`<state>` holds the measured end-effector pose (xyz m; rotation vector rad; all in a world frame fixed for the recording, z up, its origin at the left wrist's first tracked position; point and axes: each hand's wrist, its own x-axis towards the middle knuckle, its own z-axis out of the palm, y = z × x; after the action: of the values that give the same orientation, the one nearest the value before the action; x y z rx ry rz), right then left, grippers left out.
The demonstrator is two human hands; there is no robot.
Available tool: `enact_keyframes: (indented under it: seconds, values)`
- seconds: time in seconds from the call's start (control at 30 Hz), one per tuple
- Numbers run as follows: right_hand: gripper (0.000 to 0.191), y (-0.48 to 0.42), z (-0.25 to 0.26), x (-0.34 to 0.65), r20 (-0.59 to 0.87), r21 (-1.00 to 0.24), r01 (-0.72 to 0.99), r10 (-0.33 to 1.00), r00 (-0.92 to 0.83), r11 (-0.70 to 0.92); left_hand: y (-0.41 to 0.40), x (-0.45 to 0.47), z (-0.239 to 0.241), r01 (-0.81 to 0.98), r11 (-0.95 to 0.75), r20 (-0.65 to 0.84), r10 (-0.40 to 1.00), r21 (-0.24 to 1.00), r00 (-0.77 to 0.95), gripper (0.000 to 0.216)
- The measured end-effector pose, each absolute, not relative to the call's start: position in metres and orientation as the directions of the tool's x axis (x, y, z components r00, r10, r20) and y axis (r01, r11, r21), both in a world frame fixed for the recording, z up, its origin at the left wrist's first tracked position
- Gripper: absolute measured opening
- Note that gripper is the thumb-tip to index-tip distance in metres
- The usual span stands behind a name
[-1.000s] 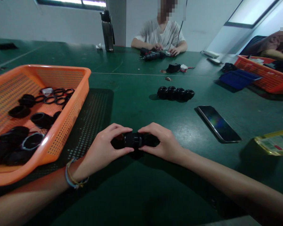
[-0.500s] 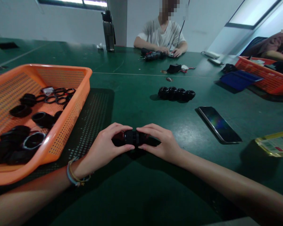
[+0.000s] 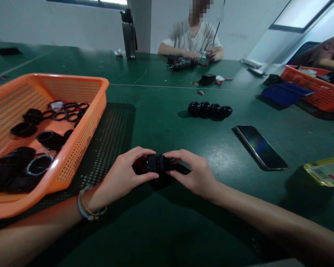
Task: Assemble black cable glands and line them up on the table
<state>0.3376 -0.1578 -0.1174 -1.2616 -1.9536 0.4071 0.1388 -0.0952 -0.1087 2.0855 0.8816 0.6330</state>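
Observation:
A black plastic cable gland [image 3: 157, 162] lies sideways between my two hands, just above or on the green table; I cannot tell which. My left hand [image 3: 128, 168] pinches its left end between thumb and fingers. The thumb and fingers of my right hand [image 3: 196, 170] close round its right end, which they partly hide. A ridged collar shows in the middle, between the hands. Farther back, several similar black glands [image 3: 210, 110] stand in a row.
At left an orange basket [image 3: 80, 144] holds black fittings and rings. To the right are a phone [image 3: 261, 147] and a yellow-edged package [image 3: 327, 170]. Farther off are a blue tray [image 3: 285, 93], an orange-red basket [image 3: 314, 89], a bottle [image 3: 128, 35], a drill [image 3: 182, 63] and two people.
My right hand has moved slightly right and down along the gland, baring more of its middle. My left hand keeps its grip. The person opposite has raised one hand a little.

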Motion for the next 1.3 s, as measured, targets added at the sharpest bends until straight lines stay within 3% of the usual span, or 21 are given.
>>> enact_keyframes:
  seconds: [0.37,0.8,1.03,1.13,1.3]
  values:
    - [0.031,-0.157,-0.119,0.339,0.357,-0.677,0.626,0.917,-0.18,0.387,-0.095,0.139,-0.105,0.412,-0.528,0.193,0.757,0.743,0.624,0.034]
    - [0.033,-0.142,-0.121,0.339,0.382,-0.683,0.623,0.913,-0.14,0.381,-0.086,0.14,-0.116,0.369,-0.402,0.133,0.806,0.838,0.576,0.039]
    - [0.032,-0.126,-0.123,0.34,0.318,-0.796,0.522,0.945,-0.069,0.306,-0.072,0.149,-0.117,0.316,-0.3,0.105,0.854,0.9,0.509,0.048]
    - [0.031,-0.125,-0.124,0.341,0.272,-0.828,0.491,0.96,-0.068,0.27,-0.07,0.15,-0.115,0.333,-0.289,0.079,0.848,0.897,0.523,0.041]
    - [0.03,-0.128,-0.122,0.341,0.204,-0.872,0.445,0.977,-0.055,0.207,-0.073,0.146,-0.113,0.319,-0.278,0.047,0.815,0.906,0.577,0.046]
